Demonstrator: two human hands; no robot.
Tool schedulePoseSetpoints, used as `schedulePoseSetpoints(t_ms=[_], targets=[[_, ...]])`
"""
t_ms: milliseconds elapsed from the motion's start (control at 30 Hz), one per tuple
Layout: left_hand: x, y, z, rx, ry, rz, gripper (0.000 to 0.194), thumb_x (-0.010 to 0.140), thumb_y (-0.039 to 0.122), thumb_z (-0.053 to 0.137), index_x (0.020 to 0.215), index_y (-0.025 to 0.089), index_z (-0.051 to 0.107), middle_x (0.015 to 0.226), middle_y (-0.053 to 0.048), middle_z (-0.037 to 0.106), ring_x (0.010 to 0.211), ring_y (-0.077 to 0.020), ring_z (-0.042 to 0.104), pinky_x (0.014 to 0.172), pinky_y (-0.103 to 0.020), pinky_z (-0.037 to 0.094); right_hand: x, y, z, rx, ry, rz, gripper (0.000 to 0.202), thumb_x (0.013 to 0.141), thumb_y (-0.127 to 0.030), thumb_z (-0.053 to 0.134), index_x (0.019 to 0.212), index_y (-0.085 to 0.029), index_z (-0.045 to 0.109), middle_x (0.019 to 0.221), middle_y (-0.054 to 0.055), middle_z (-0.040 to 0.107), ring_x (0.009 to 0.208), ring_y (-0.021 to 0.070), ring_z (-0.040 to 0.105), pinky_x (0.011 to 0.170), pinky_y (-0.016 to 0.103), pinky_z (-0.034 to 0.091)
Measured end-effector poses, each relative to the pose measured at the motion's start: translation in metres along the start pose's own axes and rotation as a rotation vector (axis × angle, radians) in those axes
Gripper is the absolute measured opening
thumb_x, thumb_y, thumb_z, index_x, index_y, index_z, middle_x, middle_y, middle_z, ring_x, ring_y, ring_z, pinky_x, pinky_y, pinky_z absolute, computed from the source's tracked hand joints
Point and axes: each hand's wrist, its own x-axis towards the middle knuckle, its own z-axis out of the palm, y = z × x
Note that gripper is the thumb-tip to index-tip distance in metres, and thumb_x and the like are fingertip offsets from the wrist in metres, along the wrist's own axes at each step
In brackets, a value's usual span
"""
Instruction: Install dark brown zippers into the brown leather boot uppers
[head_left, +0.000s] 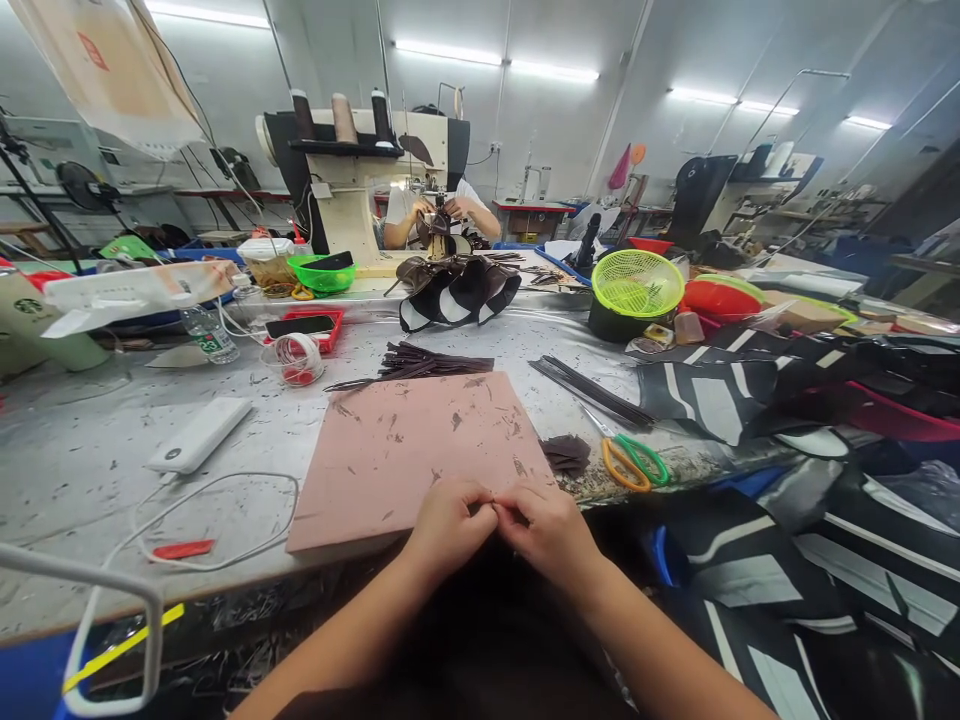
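Note:
My left hand [452, 527] and my right hand [551, 528] meet at the near edge of a pink board [420, 440]. Both are closed in a pinch, thumbs and forefingers nearly touching. Whatever sits between the fingertips is too small and hidden to name. Behind the board lies a bundle of dark brown strips [435, 360]. To the right are more long dark strips [592, 390], a small stack of dark brown pieces [566, 454], and scissors [634, 460] with orange and green handles.
On the left lie a white power bank [201, 435] with its cable and a red tray [322, 328]. Black pieces with white patches [712, 400] crowd the right. A yellow-green basket [637, 283] stands behind. Across the table, a person's hands [442, 207] work at a sewing machine [352, 190].

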Motion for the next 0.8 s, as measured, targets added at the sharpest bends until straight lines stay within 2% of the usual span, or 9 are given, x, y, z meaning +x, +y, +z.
schedulePoseSetpoints(t_ms=[167,367,467,600,733,800], targets=[[0.002,-0.003,-0.002,-0.076,-0.039,0.016,0.018,0.065,0.017,0.043,0.048,0.016,0.051,0.051,0.001,0.049,0.055,-0.0111,0.045,0.056,-0.023,0.034,0.002,0.005,-0.002,0.23,-0.087,0.182,0.013,0.075,-0.018,0.052,0.069,-0.017,0.064,0.063,0.003,0.065,0.061,0.0142,0.06,0.058,0.023,0.045],[0.004,-0.004,-0.005,-0.088,-0.07,0.081,0.019,0.066,0.017,0.042,0.052,0.016,0.054,0.054,0.0,0.052,0.057,-0.0115,0.047,0.059,-0.023,0.035,0.002,0.008,0.002,0.447,-0.109,0.413,0.017,0.074,-0.025,0.053,0.066,-0.016,0.064,0.059,0.003,0.064,0.054,0.0137,0.058,0.05,0.023,0.044],[0.004,-0.004,-0.005,-0.068,-0.076,0.063,0.019,0.067,0.016,0.043,0.054,0.016,0.056,0.055,0.0,0.053,0.058,-0.0113,0.048,0.059,-0.023,0.035,0.001,0.007,0.001,0.398,-0.097,0.362,0.016,0.075,-0.024,0.052,0.067,-0.016,0.065,0.061,0.003,0.065,0.056,0.0145,0.059,0.054,0.024,0.045],[0.001,-0.004,-0.001,0.069,-0.015,0.08,0.019,0.068,0.014,0.044,0.052,0.016,0.055,0.055,0.001,0.053,0.059,-0.0119,0.047,0.06,-0.024,0.035,0.002,0.002,-0.002,0.24,-0.102,0.251,0.015,0.074,-0.019,0.051,0.071,-0.017,0.066,0.067,0.004,0.067,0.062,0.0153,0.06,0.061,0.025,0.045],[-0.002,-0.004,0.004,0.12,0.031,0.111,0.019,0.067,0.011,0.045,0.053,0.016,0.056,0.057,0.0,0.054,0.062,-0.0128,0.048,0.064,-0.026,0.034,0.005,-0.003,-0.002,0.145,-0.106,0.305,0.014,0.069,-0.015,0.052,0.063,-0.017,0.065,0.06,0.004,0.065,0.058,0.0156,0.058,0.057,0.026,0.043],[-0.003,-0.004,0.003,0.086,0.034,0.125,0.018,0.068,0.012,0.045,0.055,0.016,0.057,0.057,0.0,0.055,0.062,-0.0126,0.048,0.065,-0.026,0.035,0.006,-0.003,-0.002,0.208,-0.089,0.382,0.013,0.066,-0.015,0.053,0.059,-0.016,0.063,0.057,0.003,0.063,0.056,0.0152,0.056,0.056,0.026,0.042]])
